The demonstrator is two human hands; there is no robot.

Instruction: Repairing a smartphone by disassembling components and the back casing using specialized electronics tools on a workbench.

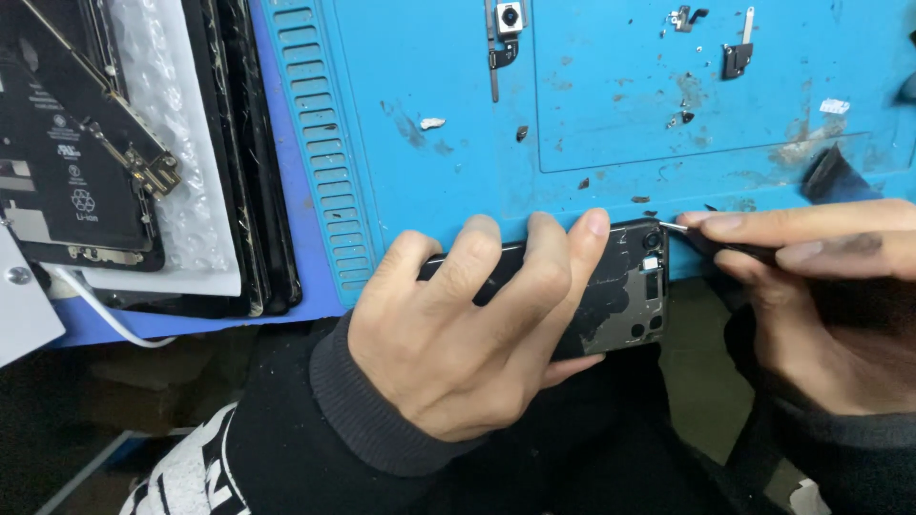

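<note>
At the blue mat's (611, 86) edge, left hand (468, 334) clamps the phone shell (625, 296); right hand (821, 286) pinches tweezers (711, 240) at its corner.

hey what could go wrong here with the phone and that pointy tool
The tool in the right hand has its thin tip at the phone's top corner; a slip could scratch parts there or jab the left hand. The phone sits at the blue mat's front edge, so it might tip off. Tiny loose parts on the mat could scatter if bumped.
</note>
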